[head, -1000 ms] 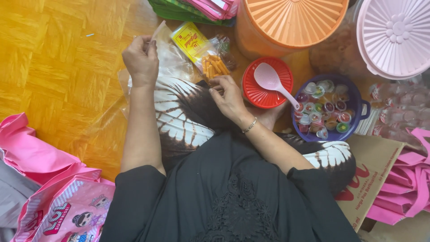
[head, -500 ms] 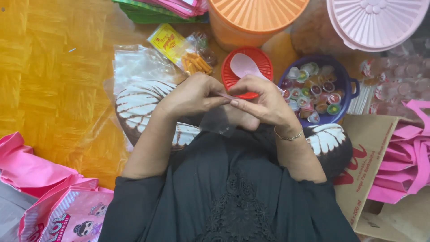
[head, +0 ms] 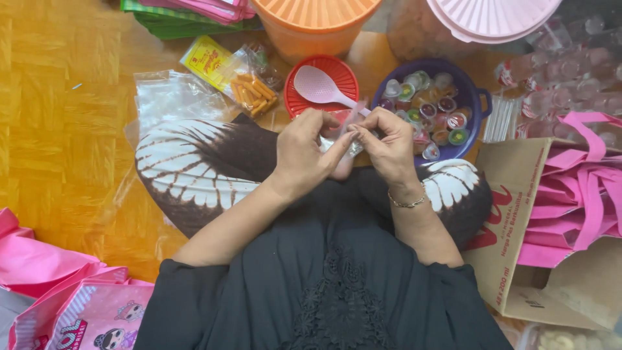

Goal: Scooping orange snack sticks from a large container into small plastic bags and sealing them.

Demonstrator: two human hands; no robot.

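Observation:
My left hand (head: 304, 152) and my right hand (head: 387, 146) meet over my lap, and both pinch a small clear plastic bag (head: 344, 133) between their fingertips. What the bag holds is hidden by the fingers. Just beyond the hands lies a red round lid (head: 337, 74) with a pink plastic spoon (head: 321, 87) on it. To the right of it stands a purple bowl (head: 476, 104) full of several small jelly cups.
A pile of clear bags (head: 172, 97) and a snack packet (head: 236, 78) lie at the left on the yellow mat. An orange tub (head: 311, 23) and a pink-lidded tub (head: 479, 19) stand behind. A cardboard box (head: 518, 227) of pink tote bags sits at the right.
A second ago my hands were apart, the left up by the clear bags. They have come together over my lap and now pinch the small bag.

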